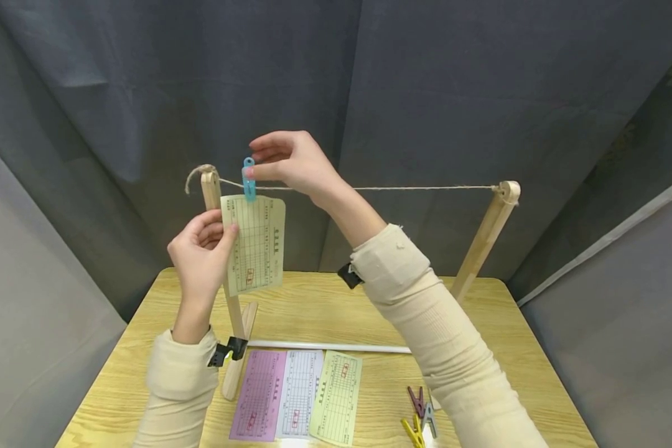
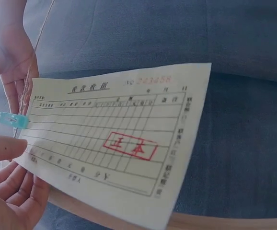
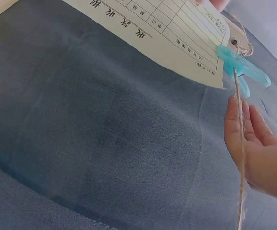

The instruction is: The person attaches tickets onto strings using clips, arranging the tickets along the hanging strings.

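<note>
Left hand (image 1: 198, 252) pinches a paper receipt (image 1: 256, 246); empty right hand (image 1: 295, 163), fingers parted, is beside the plastic clothespin (image 1: 250, 188) on rough twine (image 1: 414, 188).

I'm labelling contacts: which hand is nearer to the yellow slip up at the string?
Left. The left hand pinches the yellow slip at one side; the right hand is above it, beside the blue clip.
</note>
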The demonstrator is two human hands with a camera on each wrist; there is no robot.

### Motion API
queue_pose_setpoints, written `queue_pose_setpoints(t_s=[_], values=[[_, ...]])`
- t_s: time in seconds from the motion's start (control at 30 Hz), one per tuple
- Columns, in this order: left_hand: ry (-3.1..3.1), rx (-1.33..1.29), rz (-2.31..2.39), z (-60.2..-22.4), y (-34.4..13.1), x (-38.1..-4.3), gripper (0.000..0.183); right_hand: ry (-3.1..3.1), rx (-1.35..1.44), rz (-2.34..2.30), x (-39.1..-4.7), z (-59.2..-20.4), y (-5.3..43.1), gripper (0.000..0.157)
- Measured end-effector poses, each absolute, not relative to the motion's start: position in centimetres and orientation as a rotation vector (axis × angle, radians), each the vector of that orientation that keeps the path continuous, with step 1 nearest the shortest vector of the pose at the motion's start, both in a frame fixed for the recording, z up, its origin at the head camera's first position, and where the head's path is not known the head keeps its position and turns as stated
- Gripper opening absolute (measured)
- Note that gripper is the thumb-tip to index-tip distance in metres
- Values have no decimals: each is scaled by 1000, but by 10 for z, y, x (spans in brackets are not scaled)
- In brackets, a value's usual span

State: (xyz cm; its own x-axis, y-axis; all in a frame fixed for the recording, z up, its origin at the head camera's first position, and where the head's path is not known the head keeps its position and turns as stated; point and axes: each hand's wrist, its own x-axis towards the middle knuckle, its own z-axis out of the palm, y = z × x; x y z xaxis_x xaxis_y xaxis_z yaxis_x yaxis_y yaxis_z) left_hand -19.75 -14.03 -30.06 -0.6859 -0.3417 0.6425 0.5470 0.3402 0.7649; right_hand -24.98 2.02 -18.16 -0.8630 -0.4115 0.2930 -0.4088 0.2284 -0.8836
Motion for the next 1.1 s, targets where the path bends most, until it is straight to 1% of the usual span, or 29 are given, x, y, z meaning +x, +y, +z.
queue_pose_setpoints(t_s=[0.3, 0.57, 0.8, 1.1], values=[[-1882, -209, -1276, -306, -143, -191, 25, 2458, -836, -1877, -246, -185, 28, 40], [-1948, -226, -1167, -317, -150, -181, 27, 2402, -871, -1973, -235, -188, 38, 38], [-1988, -250, -1018, -322, -156, -173, 20, 2372, -904, -2001, -221, -192, 47, 37], [-1975, -275, -1070, -331, -161, -163, 17, 2316, -932, -2030, -205, -206, 62, 35]])
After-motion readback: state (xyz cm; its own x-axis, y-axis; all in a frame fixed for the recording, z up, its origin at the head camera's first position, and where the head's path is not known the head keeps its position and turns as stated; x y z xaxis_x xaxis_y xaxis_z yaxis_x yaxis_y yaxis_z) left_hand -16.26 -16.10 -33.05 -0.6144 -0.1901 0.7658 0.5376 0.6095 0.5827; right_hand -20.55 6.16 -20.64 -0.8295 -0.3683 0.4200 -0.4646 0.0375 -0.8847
